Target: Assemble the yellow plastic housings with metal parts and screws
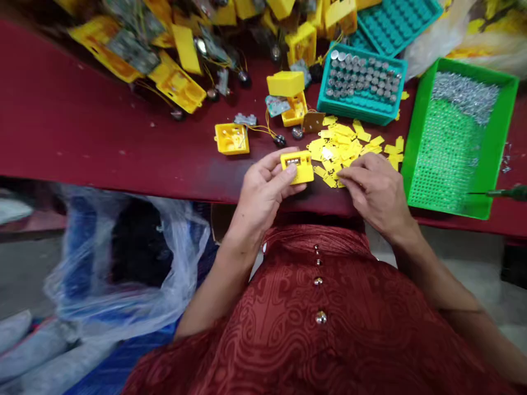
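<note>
My left hand point(267, 184) grips a small yellow plastic case point(302, 171) between thumb and fingers. Silvery button cells point(293, 161) show in the slot on its upper face. At the right edge of a heap of flat yellow battery covers point(340, 144), my right hand point(376, 189) has its thumb and fingertips pinched together. Whether a cover is between those fingertips is hidden. Beyond my left hand lie an open yellow case point(233, 138) and another opened case point(294, 109), with circuit boards and thin yellow wires attached.
A teal tray point(358, 112) of button cells stands behind the covers. To the right is a green basket point(448, 164) with screws point(467, 90), a screwdriver point(510, 192) reaching over its edge. Wired yellow cases point(177, 82) crowd the back. A plastic-lined bin point(173, 296) stands below left.
</note>
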`<state>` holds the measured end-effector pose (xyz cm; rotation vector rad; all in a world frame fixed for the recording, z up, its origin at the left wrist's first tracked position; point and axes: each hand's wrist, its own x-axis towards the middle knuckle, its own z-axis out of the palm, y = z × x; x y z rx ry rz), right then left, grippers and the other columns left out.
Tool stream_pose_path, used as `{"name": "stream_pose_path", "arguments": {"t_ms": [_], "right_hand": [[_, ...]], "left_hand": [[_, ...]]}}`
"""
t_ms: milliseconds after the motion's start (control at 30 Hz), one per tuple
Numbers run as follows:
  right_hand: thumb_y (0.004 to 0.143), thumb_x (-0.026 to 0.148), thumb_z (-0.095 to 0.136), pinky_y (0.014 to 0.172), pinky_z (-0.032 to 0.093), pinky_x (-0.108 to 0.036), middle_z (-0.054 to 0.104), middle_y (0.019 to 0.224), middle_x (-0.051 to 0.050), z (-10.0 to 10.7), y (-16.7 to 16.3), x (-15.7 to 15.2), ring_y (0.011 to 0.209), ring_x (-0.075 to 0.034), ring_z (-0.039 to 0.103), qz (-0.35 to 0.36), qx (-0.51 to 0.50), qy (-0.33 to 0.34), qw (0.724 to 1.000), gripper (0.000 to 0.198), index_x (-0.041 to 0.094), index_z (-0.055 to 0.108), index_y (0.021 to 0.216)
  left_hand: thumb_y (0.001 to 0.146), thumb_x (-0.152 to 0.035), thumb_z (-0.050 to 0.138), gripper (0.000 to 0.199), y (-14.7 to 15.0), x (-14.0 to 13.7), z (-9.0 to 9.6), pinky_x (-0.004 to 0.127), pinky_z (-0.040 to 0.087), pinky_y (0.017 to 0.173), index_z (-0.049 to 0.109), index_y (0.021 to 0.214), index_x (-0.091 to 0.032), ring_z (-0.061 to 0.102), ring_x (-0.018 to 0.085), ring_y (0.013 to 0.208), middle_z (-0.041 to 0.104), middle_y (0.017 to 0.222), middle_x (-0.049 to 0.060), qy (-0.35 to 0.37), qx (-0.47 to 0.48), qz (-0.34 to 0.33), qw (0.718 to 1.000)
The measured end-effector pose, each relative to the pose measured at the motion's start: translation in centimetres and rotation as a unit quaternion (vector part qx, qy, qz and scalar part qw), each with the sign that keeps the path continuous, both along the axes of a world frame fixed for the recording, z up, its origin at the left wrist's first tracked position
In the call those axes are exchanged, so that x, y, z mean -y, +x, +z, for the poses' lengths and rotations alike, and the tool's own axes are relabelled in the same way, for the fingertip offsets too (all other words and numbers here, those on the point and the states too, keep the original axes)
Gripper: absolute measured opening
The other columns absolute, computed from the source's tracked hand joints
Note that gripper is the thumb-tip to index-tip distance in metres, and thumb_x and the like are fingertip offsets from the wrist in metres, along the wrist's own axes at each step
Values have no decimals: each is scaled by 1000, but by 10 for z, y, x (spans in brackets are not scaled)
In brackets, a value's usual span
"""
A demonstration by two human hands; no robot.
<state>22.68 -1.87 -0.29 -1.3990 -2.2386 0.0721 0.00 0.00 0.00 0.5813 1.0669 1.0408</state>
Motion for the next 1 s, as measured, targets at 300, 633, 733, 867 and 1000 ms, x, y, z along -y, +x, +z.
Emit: {"name": "stream_pose_path", "arguments": {"t_ms": [300, 633, 733, 867, 1000], "right_hand": [[108, 19, 52, 81, 44, -35, 65, 95, -10, -13, -4, -7, 90, -22, 55, -18, 38, -33, 999, 29, 19, 78, 96], [101, 20, 65, 88, 59, -37, 75, 102, -8, 9, 7, -24, 97, -21, 71, -20, -139, -87, 986, 19, 21, 81, 112], [96, 23, 70, 75, 62, -33, 75, 87, -4, 19, 1, -26, 78, -17, 72, -73, -311, -187, 929, 9, 19, 78, 98], [89, 23, 74, 65, 63, -29, 72, 74, -1, 27, -9, -26, 64, -14, 71, -85, -454, -298, 835, 5, 19, 72, 90], [84, 20, 77, 61, 59, -24, 71, 73, 0, 26, -20, -24, 63, -12, 68, -82, -472, -270, 835, 5, 18, 73, 81]], "left_hand": [[80, -28, 91, 33, -3, 4, -3, 24, 70, 68, 81, 111, -24, 81, 17, 90, 85, 113, 4, 12, -24, -17, 999], [81, -33, 90, 46, 4, 2, -11, 26, 70, 76, 74, 122, -21, 82, 19, 96, 85, 114, 6, 39, -31, -39, 998], [81, -33, 90, 47, 11, -1, -10, 23, 68, 75, 72, 123, -20, 81, 17, 94, 84, 113, 6, 44, -27, -49, 997], [80, -30, 87, 50, 20, -3, -9, 25, 69, 80, 68, 125, -18, 81, 19, 103, 82, 123, 9, 59, -34, -63, 996], [84, -33, 85, 56, 26, -2, -11, 33, 69, 90, 62, 133, -19, 80, 25, 114, 80, 130, 12, 91, -46, -88, 991]]}}
